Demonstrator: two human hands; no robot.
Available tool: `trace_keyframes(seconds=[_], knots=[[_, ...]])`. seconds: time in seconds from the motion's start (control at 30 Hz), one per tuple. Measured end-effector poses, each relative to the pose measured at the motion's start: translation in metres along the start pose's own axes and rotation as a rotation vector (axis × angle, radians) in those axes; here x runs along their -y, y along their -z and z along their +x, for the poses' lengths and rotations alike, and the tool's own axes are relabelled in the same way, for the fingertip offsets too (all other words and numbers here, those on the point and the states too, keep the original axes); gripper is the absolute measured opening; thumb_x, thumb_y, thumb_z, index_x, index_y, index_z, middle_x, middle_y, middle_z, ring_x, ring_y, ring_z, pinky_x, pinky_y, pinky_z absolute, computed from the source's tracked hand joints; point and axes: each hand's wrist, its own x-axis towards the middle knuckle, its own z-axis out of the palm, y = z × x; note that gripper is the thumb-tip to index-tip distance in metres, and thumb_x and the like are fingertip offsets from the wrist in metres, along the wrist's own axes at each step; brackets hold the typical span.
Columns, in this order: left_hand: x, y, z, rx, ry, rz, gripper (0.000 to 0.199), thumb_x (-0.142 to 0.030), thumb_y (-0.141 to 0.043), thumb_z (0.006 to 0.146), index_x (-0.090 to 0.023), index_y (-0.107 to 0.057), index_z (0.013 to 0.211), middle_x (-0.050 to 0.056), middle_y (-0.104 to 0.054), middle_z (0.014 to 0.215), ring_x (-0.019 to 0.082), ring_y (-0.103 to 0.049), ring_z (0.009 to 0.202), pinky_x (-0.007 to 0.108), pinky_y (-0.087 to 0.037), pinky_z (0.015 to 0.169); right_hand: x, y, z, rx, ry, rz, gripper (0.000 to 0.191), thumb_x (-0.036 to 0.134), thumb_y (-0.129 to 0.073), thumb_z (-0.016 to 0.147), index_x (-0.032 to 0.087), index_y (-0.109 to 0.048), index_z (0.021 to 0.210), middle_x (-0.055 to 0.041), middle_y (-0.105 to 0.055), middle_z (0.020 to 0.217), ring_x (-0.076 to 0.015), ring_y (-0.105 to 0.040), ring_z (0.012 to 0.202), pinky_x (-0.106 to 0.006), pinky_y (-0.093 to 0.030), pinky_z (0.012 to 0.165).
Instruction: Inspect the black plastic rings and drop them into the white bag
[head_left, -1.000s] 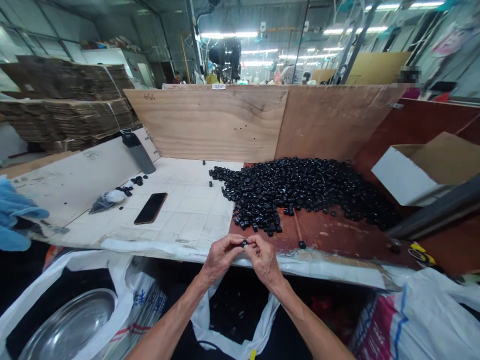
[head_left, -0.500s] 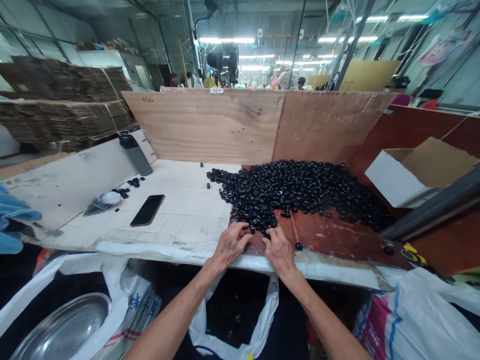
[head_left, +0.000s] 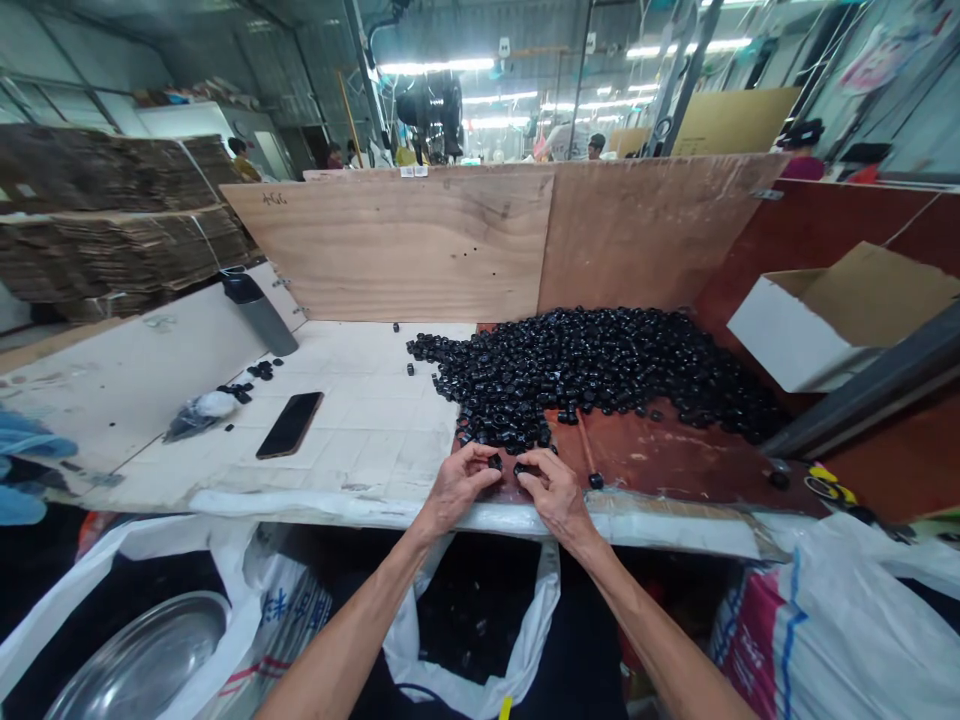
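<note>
A large heap of small black cylindrical caps (head_left: 585, 360) spreads over the red-brown part of the tabletop and a little of the white part. At the heap's near edge, my left hand (head_left: 459, 485) pinches one black cap (head_left: 495, 462) between thumb and fingers. Close beside it on the right, my right hand (head_left: 553, 490) pinches another black cap (head_left: 519, 468). One loose cap (head_left: 595, 481) lies right of my right hand, near the table's front edge. Below both hands an open white sack (head_left: 544, 600) hangs with dark pieces inside, too dim to make out clearly.
A phone (head_left: 290, 425) and a grey bottle (head_left: 262, 318) are on the left. An open carton (head_left: 802, 340) sits at right beside a metal bar (head_left: 862, 395). Yellow-handled scissors (head_left: 829, 485) lie near the right front. A wooden board (head_left: 405, 240) walls the back. A metal bowl (head_left: 142, 660) rests lower left.
Both hands have drawn slightly back from the heap's edge, and a cap now shows in each pinch. The camera view has shifted a little.
</note>
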Motion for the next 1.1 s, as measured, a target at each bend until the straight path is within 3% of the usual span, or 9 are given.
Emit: trace_keyframes(seconds=[0.07,0.17,0.3,0.37,0.5,0.67,0.8,0.97,1.1], knots=[[-0.001,0.002,-0.005,0.0,0.066,-0.201,0.032,-0.025,-0.072,0.077,-0.015,-0.065,0.107,0.006,-0.074,0.095,0.019,-0.069,0.084,0.032,-0.055,0.082,0.003,-0.004,-0.001,0.011,-0.014,0.121,0.02,0.016,-0.055,0.086,0.02,-0.068,0.1,-0.0075,-0.064,0.102,-0.0197,-0.063,0.097,-0.027,-0.055,0.072],[0.001,0.003,-0.008,-0.02,0.082,-0.294,0.037,-0.027,-0.073,0.077,-0.014,-0.068,0.111,0.009,-0.074,0.104,0.021,-0.07,0.09,0.035,-0.054,0.089,0.005,-0.015,-0.004,0.012,-0.037,0.209,0.026,0.017,-0.056,0.087,0.022,-0.066,0.11,-0.0067,-0.065,0.106,-0.0191,-0.064,0.099,-0.03,-0.055,0.081],[0.003,0.004,-0.007,-0.035,0.034,-0.232,0.032,-0.027,-0.074,0.077,-0.015,-0.072,0.106,0.008,-0.073,0.109,0.023,-0.068,0.098,0.035,-0.054,0.093,0.007,-0.021,-0.005,-0.058,-0.099,0.179,0.019,0.022,-0.062,0.085,0.021,-0.064,0.104,-0.0055,-0.066,0.097,-0.0181,-0.066,0.085,-0.028,-0.056,0.069],[0.003,0.003,-0.006,-0.028,0.006,-0.223,0.031,-0.027,-0.074,0.077,-0.015,-0.072,0.106,0.008,-0.073,0.111,0.023,-0.068,0.101,0.035,-0.053,0.094,0.01,-0.019,-0.003,-0.063,-0.033,0.119,0.013,0.021,-0.061,0.087,0.02,-0.067,0.098,-0.0062,-0.067,0.097,-0.0193,-0.065,0.088,-0.029,-0.056,0.074],[0.001,0.001,-0.006,0.024,-0.009,-0.266,0.037,-0.028,-0.075,0.076,-0.014,-0.069,0.11,0.01,-0.072,0.112,0.024,-0.068,0.102,0.037,-0.053,0.095,0.017,-0.014,-0.001,-0.081,0.1,0.035,0.018,0.018,-0.057,0.089,0.02,-0.069,0.102,-0.0073,-0.068,0.099,-0.0203,-0.064,0.095,-0.034,-0.053,0.087],[0.0,0.0,-0.007,0.042,-0.038,-0.219,0.033,-0.032,-0.074,0.078,-0.014,-0.069,0.105,0.009,-0.073,0.106,0.024,-0.068,0.098,0.038,-0.054,0.093,0.02,-0.017,-0.005,-0.087,0.022,0.015,0.02,0.021,-0.057,0.09,0.02,-0.066,0.108,-0.0069,-0.07,0.097,-0.0197,-0.067,0.088,-0.032,-0.055,0.082],[0.005,0.001,-0.006,0.021,-0.078,-0.156,0.032,-0.033,-0.072,0.079,-0.014,-0.068,0.105,0.009,-0.071,0.104,0.023,-0.066,0.097,0.038,-0.053,0.093,0.021,-0.017,-0.004,-0.089,0.098,-0.03,0.019,0.023,-0.052,0.093,0.02,-0.07,0.099,-0.0088,-0.07,0.099,-0.0212,-0.065,0.094,-0.036,-0.053,0.089],[0.002,0.001,-0.009,0.03,-0.157,-0.043,0.025,-0.031,-0.067,0.083,-0.017,-0.069,0.104,0.008,-0.07,0.104,0.023,-0.064,0.1,0.037,-0.05,0.096,0.019,-0.02,-0.006,-0.098,0.109,-0.05,0.023,0.026,-0.047,0.096,0.02,-0.069,0.1,-0.0087,-0.07,0.094,-0.021,-0.067,0.09,-0.032,-0.055,0.082],[0.011,0.005,-0.006,0.056,-0.149,-0.002,0.022,-0.033,-0.066,0.084,-0.021,-0.071,0.102,0.006,-0.071,0.102,0.024,-0.064,0.098,0.034,-0.051,0.092,-0.003,-0.037,-0.008,-0.211,0.098,-0.089,0.016,0.03,-0.052,0.094,0.025,-0.065,0.103,-0.0035,-0.071,0.085,-0.0192,-0.069,0.075,-0.025,-0.056,0.068]])
